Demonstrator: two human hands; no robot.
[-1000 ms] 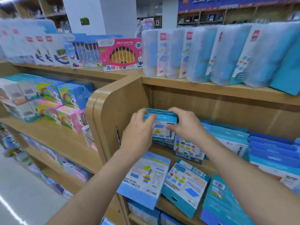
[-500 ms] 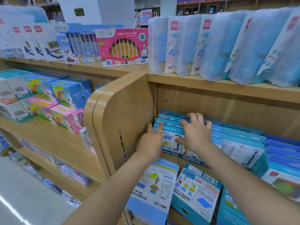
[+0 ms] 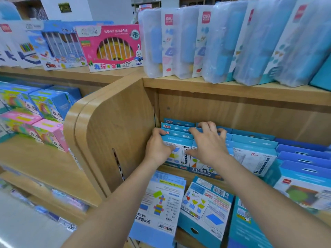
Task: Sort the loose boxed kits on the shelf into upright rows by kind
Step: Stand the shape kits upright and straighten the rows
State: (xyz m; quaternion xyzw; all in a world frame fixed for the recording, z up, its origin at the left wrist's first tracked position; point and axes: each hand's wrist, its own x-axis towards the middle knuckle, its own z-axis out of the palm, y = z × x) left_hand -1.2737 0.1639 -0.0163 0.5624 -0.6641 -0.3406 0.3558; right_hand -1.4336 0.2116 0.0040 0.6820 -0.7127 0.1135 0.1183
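Wooden side panel (image 3: pixel 114 133), and tight against it, the upright row of blue kits (image 3: pixel 180 126). Front kit (image 3: pixel 180 154): left hand (image 3: pixel 157 149) grips its panel-side edge, while the right hand (image 3: pixel 207 145), farther from the panel, hooks spread fingers over the row's tops.

Both arms reach forward, close together. The left hand (image 3: pixel 157 148) and right hand (image 3: pixel 208 146) (its fingers spread wide) curl over the blue kits (image 3: pixel 177 135), thumbs pressed on the front.

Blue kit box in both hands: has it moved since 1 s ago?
Yes. The blue kit box has gone down and back into the front of the row, beside the wooden side panel.
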